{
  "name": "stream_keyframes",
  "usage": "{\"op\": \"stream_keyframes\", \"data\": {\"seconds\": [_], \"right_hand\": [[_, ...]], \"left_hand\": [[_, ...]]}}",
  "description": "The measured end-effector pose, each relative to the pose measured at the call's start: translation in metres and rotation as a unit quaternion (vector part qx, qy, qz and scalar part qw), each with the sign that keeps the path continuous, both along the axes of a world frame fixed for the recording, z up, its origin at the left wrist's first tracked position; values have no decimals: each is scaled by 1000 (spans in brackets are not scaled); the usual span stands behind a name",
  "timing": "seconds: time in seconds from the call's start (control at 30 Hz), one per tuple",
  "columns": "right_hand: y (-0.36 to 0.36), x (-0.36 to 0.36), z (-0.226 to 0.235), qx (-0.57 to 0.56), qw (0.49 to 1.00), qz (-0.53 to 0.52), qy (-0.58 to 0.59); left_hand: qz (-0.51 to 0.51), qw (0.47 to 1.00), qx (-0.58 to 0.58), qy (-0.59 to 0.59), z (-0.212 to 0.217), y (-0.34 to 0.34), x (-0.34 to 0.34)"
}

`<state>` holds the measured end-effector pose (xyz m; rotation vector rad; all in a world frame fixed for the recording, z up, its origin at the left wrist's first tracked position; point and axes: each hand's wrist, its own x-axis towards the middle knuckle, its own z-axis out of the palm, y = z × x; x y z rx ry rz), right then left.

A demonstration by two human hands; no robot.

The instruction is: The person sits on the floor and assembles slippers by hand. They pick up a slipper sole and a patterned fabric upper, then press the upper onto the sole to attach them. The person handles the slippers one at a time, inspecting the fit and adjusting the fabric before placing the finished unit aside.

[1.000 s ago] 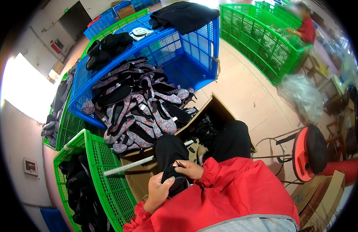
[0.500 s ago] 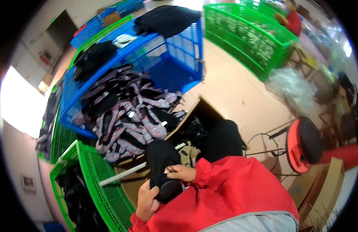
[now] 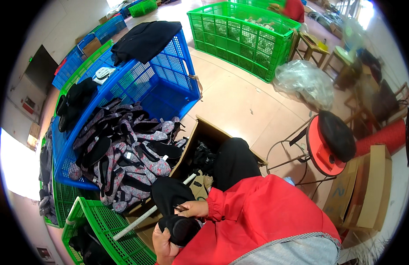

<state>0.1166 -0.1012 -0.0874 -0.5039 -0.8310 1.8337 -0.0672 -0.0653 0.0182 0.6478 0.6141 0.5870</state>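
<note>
A black shoe [image 3: 186, 230], its dark ribbed sole partly showing, is tilted over my lap. My left hand [image 3: 165, 245] grips its near left side, the thumb pressed on the black fabric. Just above the shoe, my right hand [image 3: 196, 209] is closed around a small dark pointed tool [image 3: 181, 207], which looks like thread snips. The tool's tip lies near the shoe's upper edge; whether it touches cannot be made out. Part of the shoe is hidden by my fingers and red sleeve.
Floral flat shoes [image 3: 120, 163] heap up in a blue crate [image 3: 109, 99] ahead left. An open cardboard box [image 3: 191, 139] stands by my knees. A green crate [image 3: 105, 223] is close on the left, a red stool [image 3: 317, 152] on the right. Another person [image 3: 294, 9] is beyond a far green crate [image 3: 239, 39].
The view has shifted, so the surroundings sit further left. My right hand has lifted off the shoe's edge, and a dark tool now shows in its fingers. My left hand still grips the shoe.
</note>
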Motion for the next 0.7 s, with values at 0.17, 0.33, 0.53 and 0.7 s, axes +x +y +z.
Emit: {"op": "stream_keyframes", "data": {"seconds": [0.17,0.33,0.53,0.7], "right_hand": [[5,-10,-18,39,999,-30,3],[2,-1,-12,-4,1000,14,-27],[3,-2,-15,-12,1000,-3,-19],[6,-7,-14,-51,998,-41,23]], "left_hand": [[7,1000,-3,24,-5,2,1],[13,999,-6,32,0,0,3],[-18,1000,-12,-2,-1,2,2],[-35,999,9,-37,-9,8,1]]}}
